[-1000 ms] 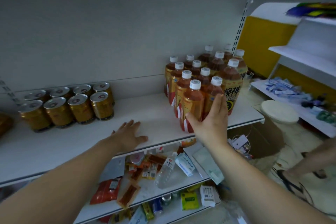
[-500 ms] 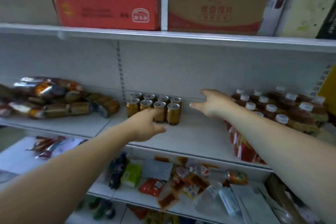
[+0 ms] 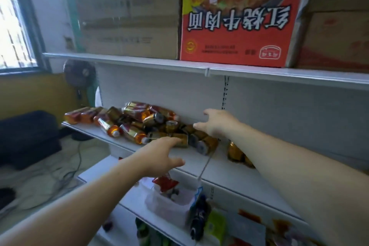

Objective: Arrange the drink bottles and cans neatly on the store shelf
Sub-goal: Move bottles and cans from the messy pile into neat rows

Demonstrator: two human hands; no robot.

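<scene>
A jumbled heap of amber plastic bottles and gold metal cans (image 3: 143, 124) lies on its side at the left end of the white metal shelf (image 3: 229, 168), some close to the front lip, so one careless nudge could roll them off. The left hand (image 3: 159, 156) hovers open just in front of the heap, and the right hand (image 3: 217, 124) is open, fingers spread over its right end. Neither grips anything.

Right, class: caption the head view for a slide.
Open left hand and right hand reach toward toppled cans and bottles heaped on the white shelf.
</scene>
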